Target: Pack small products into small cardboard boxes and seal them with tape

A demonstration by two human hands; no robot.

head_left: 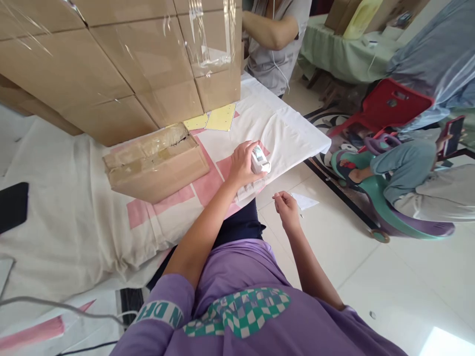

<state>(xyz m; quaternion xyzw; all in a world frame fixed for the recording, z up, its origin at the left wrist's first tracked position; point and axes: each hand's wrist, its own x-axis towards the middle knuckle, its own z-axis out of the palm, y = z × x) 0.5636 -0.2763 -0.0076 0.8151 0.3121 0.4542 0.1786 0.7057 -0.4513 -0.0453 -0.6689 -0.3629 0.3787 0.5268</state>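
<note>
My left hand (243, 163) reaches forward over the cloth-covered table (282, 133) and grips a small white plastic device (260, 160) near the table's right edge. My right hand (286, 207) hangs off the table's side above the floor, with its fingers pinched together; what it pinches is too small to make out. A small taped cardboard box (156, 163) lies on the cloth just left of my left hand. Two yellow sheets (217, 118) lie farther back.
A tall stack of taped cardboard cartons (111, 59) fills the table's back left. Another person in grey (276, 39) works at the far end. A white paper scrap (304, 201) lies on the tiled floor. A child sits on a ride-on toy (389, 198) at right. A black phone (13, 205) lies at left.
</note>
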